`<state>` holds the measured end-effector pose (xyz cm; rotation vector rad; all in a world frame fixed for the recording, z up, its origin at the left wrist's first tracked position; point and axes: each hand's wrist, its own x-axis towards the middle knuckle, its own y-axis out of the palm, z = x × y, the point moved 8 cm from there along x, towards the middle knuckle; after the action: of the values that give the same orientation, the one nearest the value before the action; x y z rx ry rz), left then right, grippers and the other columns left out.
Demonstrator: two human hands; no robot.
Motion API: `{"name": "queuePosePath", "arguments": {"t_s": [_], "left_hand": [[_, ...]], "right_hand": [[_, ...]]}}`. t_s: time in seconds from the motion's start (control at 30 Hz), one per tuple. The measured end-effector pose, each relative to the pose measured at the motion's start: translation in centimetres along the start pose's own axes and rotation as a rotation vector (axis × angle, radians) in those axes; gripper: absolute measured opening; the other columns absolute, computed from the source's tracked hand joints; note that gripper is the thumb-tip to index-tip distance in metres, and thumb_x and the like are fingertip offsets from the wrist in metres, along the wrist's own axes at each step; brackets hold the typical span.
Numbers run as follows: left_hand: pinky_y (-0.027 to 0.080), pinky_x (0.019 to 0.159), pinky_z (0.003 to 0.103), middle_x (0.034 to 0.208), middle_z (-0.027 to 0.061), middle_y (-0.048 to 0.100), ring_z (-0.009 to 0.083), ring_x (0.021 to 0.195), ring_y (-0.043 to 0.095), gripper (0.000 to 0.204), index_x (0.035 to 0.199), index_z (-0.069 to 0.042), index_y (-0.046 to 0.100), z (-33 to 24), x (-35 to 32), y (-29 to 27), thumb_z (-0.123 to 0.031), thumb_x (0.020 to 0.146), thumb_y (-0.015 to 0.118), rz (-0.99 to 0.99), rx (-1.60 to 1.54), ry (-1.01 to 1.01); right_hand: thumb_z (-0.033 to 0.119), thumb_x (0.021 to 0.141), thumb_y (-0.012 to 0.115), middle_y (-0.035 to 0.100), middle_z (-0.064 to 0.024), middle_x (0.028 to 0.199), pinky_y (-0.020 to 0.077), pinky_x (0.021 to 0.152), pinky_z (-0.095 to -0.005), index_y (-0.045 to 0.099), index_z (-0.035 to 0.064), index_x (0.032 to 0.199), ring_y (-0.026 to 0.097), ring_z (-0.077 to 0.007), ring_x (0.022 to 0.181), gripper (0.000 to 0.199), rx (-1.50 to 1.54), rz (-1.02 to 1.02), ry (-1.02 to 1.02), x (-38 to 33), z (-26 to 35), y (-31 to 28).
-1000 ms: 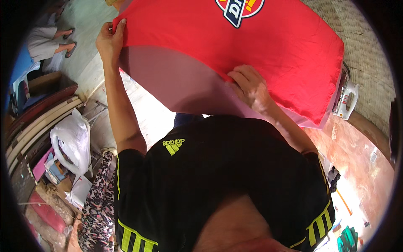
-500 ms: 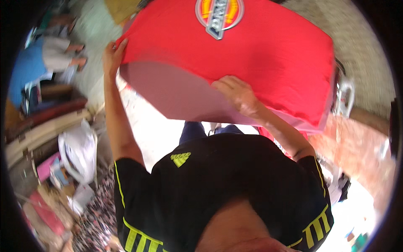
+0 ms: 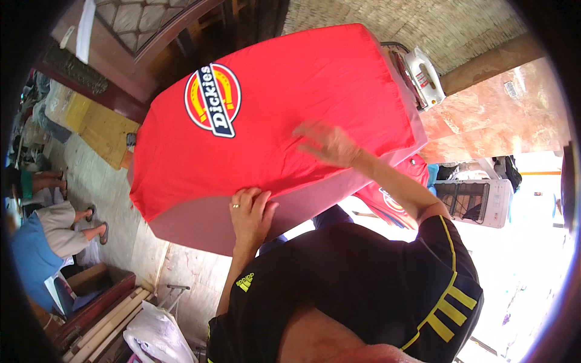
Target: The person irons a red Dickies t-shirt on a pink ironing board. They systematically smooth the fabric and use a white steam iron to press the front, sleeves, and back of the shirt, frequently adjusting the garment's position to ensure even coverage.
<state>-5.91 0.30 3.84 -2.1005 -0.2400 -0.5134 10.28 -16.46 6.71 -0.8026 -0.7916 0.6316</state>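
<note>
A red shirt (image 3: pixel 284 91) with a round printed emblem lies spread over a mauve-covered ironing board (image 3: pixel 193 227). At the shirt's near edge, my left hand (image 3: pixel 250 216) has its fingers bent onto the cloth and gathers the hem. My right hand (image 3: pixel 328 143) is over the right half of the shirt, fingers apart, holding nothing. Whether its fingertips touch the fabric is hard to tell. Beyond the board's right end stands a white iron (image 3: pixel 425 78).
Another red printed cloth (image 3: pixel 396 190) hangs below the board on the right. A dark wooden frame (image 3: pixel 175 36) rises behind the board. A white plastic bag (image 3: pixel 158 336) and long wooden pieces (image 3: pixel 106 327) lie at lower left. Another person (image 3: pixel 54 233) is at far left.
My left hand has come from the shirt's far left corner to its near edge. My right hand has opened off the hem and moved over the cloth. The view has turned.
</note>
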Motion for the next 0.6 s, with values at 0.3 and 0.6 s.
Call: {"name": "queuePosePath", "arguments": {"t_s": [0.3,0.6], "left_hand": [[0.043,0.077,0.04,0.091,0.0093,0.051,0.0272,0.087,0.05,0.031,0.107,-0.012,0.074,-1.1,-0.2,-0.1,-0.008,0.077,0.078,-0.061,0.159,-0.214],[0.043,0.081,0.037,0.09,0.0094,0.06,0.0242,0.088,0.053,0.02,0.11,-0.004,0.071,-1.3,-0.6,2.1,-0.007,0.09,0.067,-0.336,0.1,-0.621]], "right_hand": [[0.035,0.093,0.063,0.066,-0.0266,0.106,0.0523,0.087,-0.0468,0.066,0.0,0.11,0.065,-0.0409,0.099,0.039,-0.458,-0.414,0.288,4.0,-31.8,-17.2],[0.069,0.094,0.041,0.056,-0.0278,0.134,0.0411,0.105,-0.0454,0.063,0.0112,0.13,0.061,-0.0396,0.115,0.072,-0.342,0.288,0.949,7.0,-59.4,-17.6]]}}
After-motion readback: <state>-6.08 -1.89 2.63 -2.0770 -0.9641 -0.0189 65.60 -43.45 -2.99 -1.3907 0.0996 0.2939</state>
